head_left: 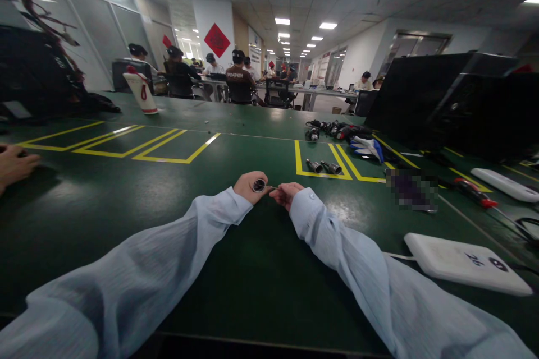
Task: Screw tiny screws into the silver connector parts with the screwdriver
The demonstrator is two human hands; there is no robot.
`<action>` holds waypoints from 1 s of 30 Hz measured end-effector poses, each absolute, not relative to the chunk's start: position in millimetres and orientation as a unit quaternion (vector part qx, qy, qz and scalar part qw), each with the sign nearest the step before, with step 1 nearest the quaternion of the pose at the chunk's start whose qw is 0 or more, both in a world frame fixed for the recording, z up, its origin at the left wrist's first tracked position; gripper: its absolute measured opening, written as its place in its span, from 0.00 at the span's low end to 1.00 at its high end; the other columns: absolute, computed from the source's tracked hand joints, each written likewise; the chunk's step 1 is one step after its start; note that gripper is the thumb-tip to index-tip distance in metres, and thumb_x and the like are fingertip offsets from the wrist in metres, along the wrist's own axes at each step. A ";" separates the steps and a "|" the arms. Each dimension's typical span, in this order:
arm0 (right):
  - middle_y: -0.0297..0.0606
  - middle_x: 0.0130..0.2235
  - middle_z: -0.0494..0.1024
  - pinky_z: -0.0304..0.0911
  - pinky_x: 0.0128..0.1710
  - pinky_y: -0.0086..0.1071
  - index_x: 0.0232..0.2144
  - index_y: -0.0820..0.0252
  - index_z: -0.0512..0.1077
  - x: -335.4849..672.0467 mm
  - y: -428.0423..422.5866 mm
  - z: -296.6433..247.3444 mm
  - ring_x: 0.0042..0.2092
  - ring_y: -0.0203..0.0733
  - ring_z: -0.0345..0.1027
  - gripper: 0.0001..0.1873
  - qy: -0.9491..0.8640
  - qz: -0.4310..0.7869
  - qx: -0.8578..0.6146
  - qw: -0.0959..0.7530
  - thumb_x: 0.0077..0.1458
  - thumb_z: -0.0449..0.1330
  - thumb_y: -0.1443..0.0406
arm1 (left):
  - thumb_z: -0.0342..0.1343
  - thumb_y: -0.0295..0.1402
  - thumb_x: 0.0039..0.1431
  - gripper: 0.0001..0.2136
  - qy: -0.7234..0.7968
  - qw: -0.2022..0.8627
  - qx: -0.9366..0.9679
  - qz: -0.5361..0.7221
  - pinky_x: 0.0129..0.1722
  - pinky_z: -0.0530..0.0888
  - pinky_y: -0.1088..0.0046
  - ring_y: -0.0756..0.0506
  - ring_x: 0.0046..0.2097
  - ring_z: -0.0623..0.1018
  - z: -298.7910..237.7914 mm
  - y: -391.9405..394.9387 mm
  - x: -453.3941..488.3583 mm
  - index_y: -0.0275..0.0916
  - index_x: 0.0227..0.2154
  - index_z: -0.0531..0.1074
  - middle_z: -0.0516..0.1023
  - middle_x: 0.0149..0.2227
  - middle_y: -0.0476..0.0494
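My left hand (248,184) is closed around a small cylindrical metal part (258,185), whose round, dark open end faces me. Close beside it, my right hand (287,194) pinches a thin, rod-like piece (272,187) that reaches to the rim of the part. Whether the piece goes inside is too small to tell. Two similar metal cylinders with narrow stems, one on the left (314,166) and one on the right (332,168), lie in a yellow-taped box beyond my right hand.
Dark metal parts (312,134), a blue-white glove (367,148), a screwdriver (475,191) and a white power bank (458,262) lie to the right. A blurred-out flat object (412,189) is nearer. Another person's hand (17,167) rests at far left; a white cup (140,91) stands behind.
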State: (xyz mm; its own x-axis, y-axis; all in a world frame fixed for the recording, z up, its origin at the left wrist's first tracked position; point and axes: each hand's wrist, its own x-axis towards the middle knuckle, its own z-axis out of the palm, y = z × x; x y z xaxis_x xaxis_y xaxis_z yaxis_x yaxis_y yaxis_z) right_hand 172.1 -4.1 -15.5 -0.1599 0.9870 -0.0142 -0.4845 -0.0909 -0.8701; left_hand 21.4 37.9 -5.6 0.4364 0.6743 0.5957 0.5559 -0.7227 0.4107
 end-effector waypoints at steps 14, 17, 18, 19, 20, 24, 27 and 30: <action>0.29 0.19 0.76 0.60 0.25 0.27 0.20 0.59 0.64 168.9 -6.4 -18.9 0.22 0.31 0.67 0.12 -0.397 0.646 -0.333 0.560 0.35 0.64 0.61 | 0.53 0.32 0.45 0.07 0.370 0.042 0.847 0.380 0.22 0.62 0.79 0.52 0.23 0.65 -5.7 37.2 20.9 0.37 0.18 0.62 0.64 0.19 0.52; 0.30 0.19 0.76 0.59 0.24 0.26 0.20 0.59 0.64 170.9 -4.4 -17.9 0.21 0.31 0.66 0.13 -0.385 0.661 -0.323 0.557 0.34 0.64 0.61 | 0.52 0.33 0.45 0.08 0.363 0.059 0.848 0.382 0.23 0.62 0.79 0.52 0.23 0.66 -5.2 37.9 21.0 0.36 0.18 0.62 0.65 0.19 0.51; 0.30 0.19 0.76 0.59 0.24 0.26 0.20 0.59 0.64 171.5 -4.1 -17.6 0.21 0.30 0.66 0.13 -0.384 0.661 -0.323 0.558 0.34 0.64 0.61 | 0.52 0.34 0.46 0.08 0.364 0.063 0.846 0.385 0.23 0.62 0.78 0.52 0.23 0.66 -5.2 38.1 21.0 0.36 0.18 0.62 0.65 0.19 0.51; 0.30 0.18 0.76 0.59 0.24 0.26 0.20 0.59 0.64 171.9 -3.9 -17.3 0.21 0.30 0.66 0.13 -0.383 0.662 -0.322 0.558 0.34 0.65 0.61 | 0.53 0.34 0.46 0.08 0.366 0.069 0.843 0.389 0.23 0.62 0.78 0.52 0.23 0.66 -5.3 38.3 21.0 0.36 0.18 0.62 0.65 0.19 0.51; 0.30 0.18 0.76 0.59 0.24 0.25 0.20 0.59 0.64 172.1 -3.9 -17.0 0.21 0.30 0.67 0.13 -0.381 0.664 -0.321 0.558 0.34 0.65 0.60 | 0.53 0.35 0.46 0.09 0.369 0.076 0.838 0.393 0.23 0.62 0.78 0.52 0.23 0.66 -5.4 38.5 21.0 0.36 0.18 0.62 0.65 0.19 0.51; 0.29 0.18 0.76 0.59 0.23 0.26 0.19 0.58 0.63 170.8 -5.0 -17.2 0.21 0.31 0.67 0.14 -0.377 0.658 -0.320 0.568 0.34 0.65 0.59 | 0.54 0.37 0.45 0.10 0.387 0.105 0.820 0.410 0.21 0.61 0.79 0.53 0.22 0.64 -5.8 38.6 21.2 0.36 0.18 0.62 0.63 0.18 0.53; 0.28 0.19 0.76 0.59 0.24 0.26 0.19 0.58 0.63 168.0 -6.9 -19.1 0.22 0.32 0.67 0.15 -0.403 0.626 -0.335 0.577 0.34 0.65 0.58 | 0.54 0.35 0.45 0.10 0.393 0.090 0.823 0.400 0.21 0.61 0.80 0.54 0.22 0.64 -5.6 38.2 21.4 0.36 0.18 0.62 0.63 0.18 0.54; 0.28 0.20 0.77 0.60 0.25 0.26 0.21 0.58 0.63 165.9 -8.4 -21.1 0.24 0.32 0.68 0.14 -0.431 0.598 -0.353 0.576 0.36 0.63 0.58 | 0.54 0.34 0.45 0.09 0.391 0.069 0.831 0.389 0.22 0.61 0.79 0.53 0.23 0.65 -4.8 37.8 21.3 0.36 0.18 0.62 0.64 0.19 0.53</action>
